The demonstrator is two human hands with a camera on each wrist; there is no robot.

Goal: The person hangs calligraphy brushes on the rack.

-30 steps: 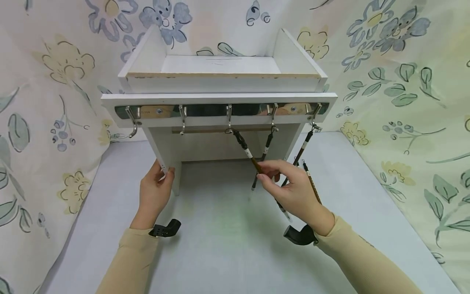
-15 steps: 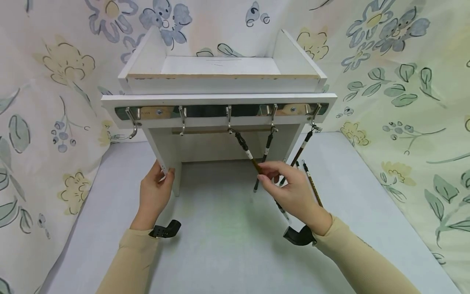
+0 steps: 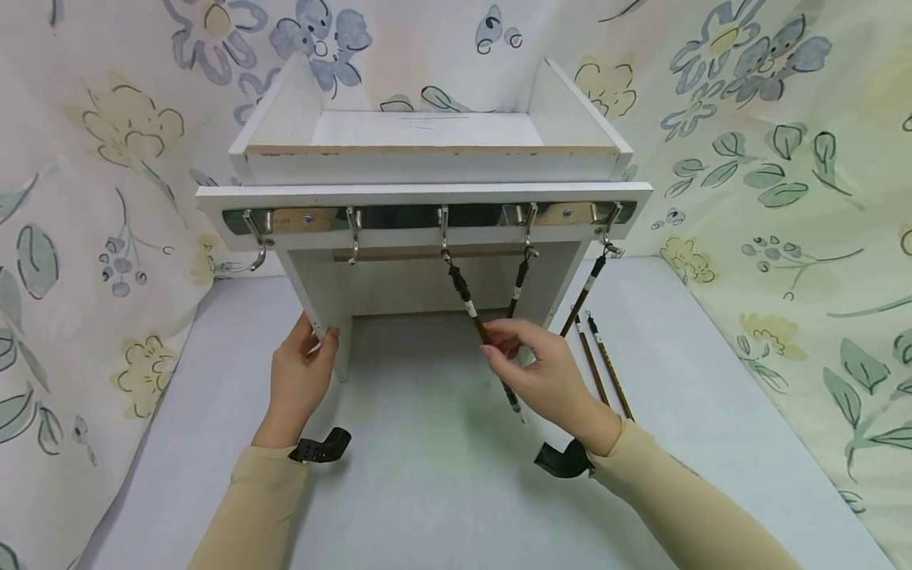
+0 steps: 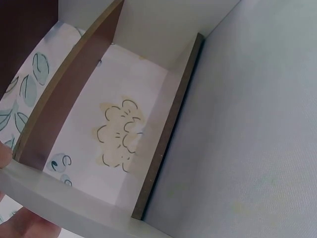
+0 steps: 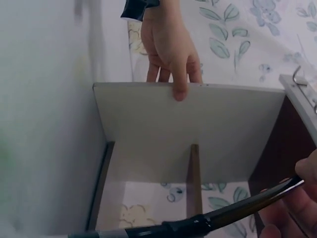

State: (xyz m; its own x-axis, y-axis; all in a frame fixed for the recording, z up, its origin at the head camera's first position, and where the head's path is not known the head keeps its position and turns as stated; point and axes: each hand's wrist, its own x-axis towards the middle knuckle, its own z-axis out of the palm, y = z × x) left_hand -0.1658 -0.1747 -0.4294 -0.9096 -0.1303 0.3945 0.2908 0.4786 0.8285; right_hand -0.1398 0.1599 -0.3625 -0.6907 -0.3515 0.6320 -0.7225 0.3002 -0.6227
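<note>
My left hand (image 3: pixel 302 380) holds the front edge of the left side panel (image 3: pixel 313 285) of a white rack, thumb inside and fingers outside; the right wrist view shows this grip on the panel (image 5: pixel 188 114) too. My right hand (image 3: pixel 549 372) pinches a dark-handled calligraphy brush (image 3: pixel 473 313) by its middle. The brush slants, top end up at the middle hook (image 3: pixel 445 226), tip down to the right. Its cord loop appears to be on that hook's lower end. In the right wrist view the brush (image 5: pixel 247 206) crosses below my pinching fingers.
Two more brushes hang from the right hooks, one under the fourth hook (image 3: pixel 530 226) and a brush (image 3: pixel 584 293) at the far right. Other brushes (image 3: pixel 610 364) lie on the pale table right of the rack. The two left hooks (image 3: pixel 355 233) are bare. Flowered cloth stands behind.
My right hand has moved left and slightly down with the brush, which now hangs steeper under the middle hook. The left hand has stayed on the panel.
</note>
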